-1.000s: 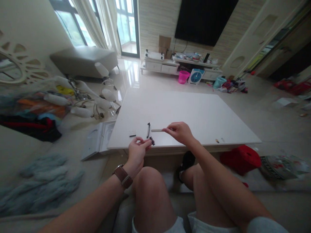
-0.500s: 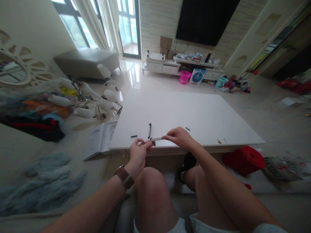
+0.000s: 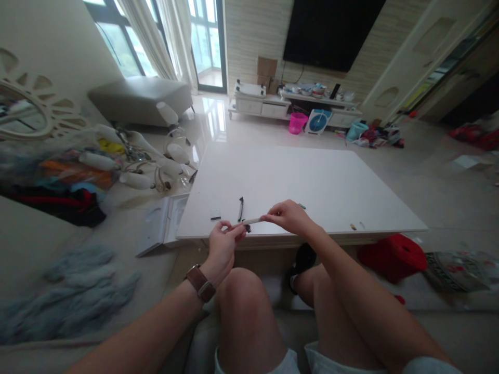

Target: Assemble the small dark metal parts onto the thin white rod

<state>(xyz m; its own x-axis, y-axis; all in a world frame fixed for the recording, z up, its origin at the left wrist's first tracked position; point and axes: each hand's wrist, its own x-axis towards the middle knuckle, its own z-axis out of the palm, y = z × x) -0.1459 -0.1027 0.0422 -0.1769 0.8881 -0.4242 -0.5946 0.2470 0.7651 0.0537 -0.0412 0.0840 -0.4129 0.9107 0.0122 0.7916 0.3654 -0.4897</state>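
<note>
My left hand (image 3: pixel 223 243), with a brown watch on its wrist, pinches a small black part (image 3: pixel 247 227) at the near edge of the white table (image 3: pixel 312 182). My right hand (image 3: pixel 289 216) pinches a thin pale stick (image 3: pixel 252 221), and the stick's tip meets the black part. A slim black piece (image 3: pixel 240 209) and a small dark bit (image 3: pixel 215 217) lie on the table just beyond my hands. A tiny green piece (image 3: pixel 302 206) shows behind my right hand.
Two small bits (image 3: pixel 353 226) lie near the table's right front corner. A red object (image 3: pixel 392 253) sits on the floor at the right. A white tray (image 3: pixel 161 226) and a chandelier (image 3: pixel 148 156) lie on the floor at the left. My knees are under the hands.
My right hand brought the pale stick leftward and nearer until its tip reached the black part in my left hand. The view shifted slightly.
</note>
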